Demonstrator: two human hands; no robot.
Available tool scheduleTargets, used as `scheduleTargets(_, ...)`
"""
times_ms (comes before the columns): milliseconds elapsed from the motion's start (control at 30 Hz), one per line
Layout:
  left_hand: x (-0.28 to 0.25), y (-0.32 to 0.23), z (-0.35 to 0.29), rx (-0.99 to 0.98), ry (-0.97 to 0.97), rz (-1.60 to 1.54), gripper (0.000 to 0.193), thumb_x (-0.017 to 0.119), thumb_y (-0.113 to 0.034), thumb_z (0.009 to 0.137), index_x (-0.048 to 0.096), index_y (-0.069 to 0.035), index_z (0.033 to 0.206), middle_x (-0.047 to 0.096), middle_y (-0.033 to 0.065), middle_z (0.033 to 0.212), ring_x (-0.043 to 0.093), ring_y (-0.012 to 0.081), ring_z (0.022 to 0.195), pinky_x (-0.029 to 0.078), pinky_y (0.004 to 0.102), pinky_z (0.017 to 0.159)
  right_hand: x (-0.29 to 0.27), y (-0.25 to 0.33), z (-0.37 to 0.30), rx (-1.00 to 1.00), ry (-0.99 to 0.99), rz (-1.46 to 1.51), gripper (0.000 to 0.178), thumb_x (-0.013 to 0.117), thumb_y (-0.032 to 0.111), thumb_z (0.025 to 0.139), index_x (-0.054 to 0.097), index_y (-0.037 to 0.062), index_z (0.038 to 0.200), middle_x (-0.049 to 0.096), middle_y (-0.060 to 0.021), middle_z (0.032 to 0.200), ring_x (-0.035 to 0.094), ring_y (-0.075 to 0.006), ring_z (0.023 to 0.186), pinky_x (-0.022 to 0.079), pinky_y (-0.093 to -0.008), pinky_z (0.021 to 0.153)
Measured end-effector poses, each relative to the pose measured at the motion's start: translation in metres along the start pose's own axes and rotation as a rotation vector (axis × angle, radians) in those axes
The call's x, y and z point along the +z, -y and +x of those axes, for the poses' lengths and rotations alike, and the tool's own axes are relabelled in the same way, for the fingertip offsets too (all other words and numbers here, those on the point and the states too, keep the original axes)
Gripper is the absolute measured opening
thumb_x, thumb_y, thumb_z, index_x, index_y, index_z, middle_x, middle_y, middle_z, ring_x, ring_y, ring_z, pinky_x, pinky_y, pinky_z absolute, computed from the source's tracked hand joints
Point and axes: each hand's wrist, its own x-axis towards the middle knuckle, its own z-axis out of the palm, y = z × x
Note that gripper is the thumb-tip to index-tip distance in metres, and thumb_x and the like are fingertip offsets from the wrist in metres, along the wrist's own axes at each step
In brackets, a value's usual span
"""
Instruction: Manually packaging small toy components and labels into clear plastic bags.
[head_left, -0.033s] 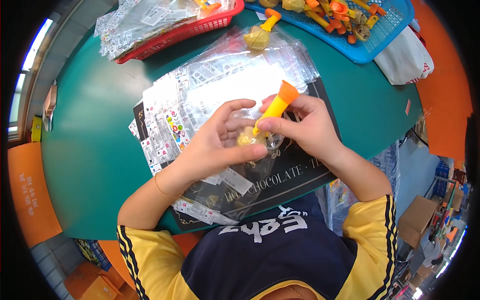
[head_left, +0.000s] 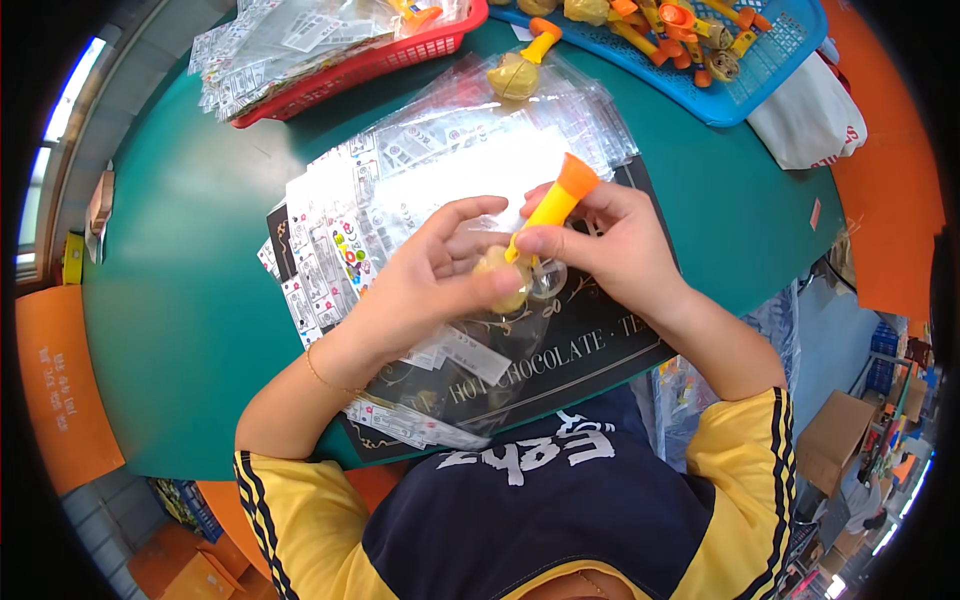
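In front of me, my right hand (head_left: 615, 240) pinches the yellow stick of a toy (head_left: 548, 212) between thumb and fingers. The toy has a flared orange end pointing up and to the right. At its lower end is a pale golden ball (head_left: 510, 290), with a clear round piece (head_left: 548, 279) beside it. My left hand (head_left: 432, 275) curls around the ball's left side, its thumb lying across the front; its other fingers are partly hidden behind. Clear printed plastic bags (head_left: 370, 190) lie in a fanned stack beneath both hands.
Another golden-ball toy (head_left: 515, 75) rests on the far bags. A red basket (head_left: 370, 62) of bags stands at the far left, and a blue basket (head_left: 735, 105) with several similar toys at the far right. Under the bags lies a black printed mat (head_left: 600, 345) on the green table (head_left: 190, 300).
My left thumb has shifted slightly up and left, so more of the golden ball shows. The toy's orange end has risen a little in my right hand.
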Motion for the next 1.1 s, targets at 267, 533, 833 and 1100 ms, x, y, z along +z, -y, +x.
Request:
scheduleTargets(267, -0.021, 0.006, 0.009, -0.058, -0.152, -0.164, 0.021, 0.055, -0.019, 0.091, 0.057, -0.004, 0.106, 0.061, 0.0049, 0.1, 0.058, 0.0093, 0.091, 0.047, 0.0238, 0.079, 0.007, 0.01, 0.021, 0.141, 0.027, 0.092, 0.032, 0.076, 0.012, 0.074, 0.063, -0.002, 0.1, 0.062, -0.0058, 0.098, 0.059, -0.0095, 0.084, 0.047, -0.023, 0.076)
scheduleTargets(533, -0.015, 0.009, 0.008, 0.034, -0.213, -0.181, 0.013, 0.052, -0.02, 0.093, 0.052, -0.007, 0.096, 0.062, 0.0039, 0.098, 0.061, 0.0105, 0.088, 0.049, 0.0252, 0.074, 0.012, 0.018, 0.022, 0.007, 0.187, -0.129, 0.034, 0.075, 0.016, 0.075, 0.06, 0.0011, 0.101, 0.062, -0.002, 0.091, 0.056, -0.0062, 0.086, 0.044, -0.0228, 0.076)
scheduleTargets(833, -0.011, 0.007, 0.007, -0.035, -0.208, -0.084, 0.016, 0.048, -0.024, 0.095, 0.048, -0.008, 0.099, 0.062, 0.0072, 0.097, 0.064, 0.0159, 0.086, 0.051, 0.0256, 0.072, -0.012, 0.012, 0.037, -0.624, -0.008, -0.49, 0.035, 0.058, 0.007, 0.084, 0.056, 0.0075, 0.119, 0.06, -0.0093, 0.113, 0.056, -0.0205, 0.106, 0.041, -0.0336, 0.091)
scheduleTargets(1100, -0.005, 0.003, 0.005, -0.052, -0.191, -0.106, 0.019, 0.046, -0.024, 0.096, 0.048, -0.006, 0.101, 0.062, 0.0082, 0.097, 0.063, 0.0142, 0.088, 0.051, 0.026, 0.073, -0.03, 0.027, 0.045, -0.3, 0.357, -0.419, 0.027, 0.063, 0.005, 0.08, 0.064, 0.0061, 0.107, 0.065, -0.0073, 0.1, 0.059, -0.0169, 0.09, 0.046, -0.0287, 0.077)
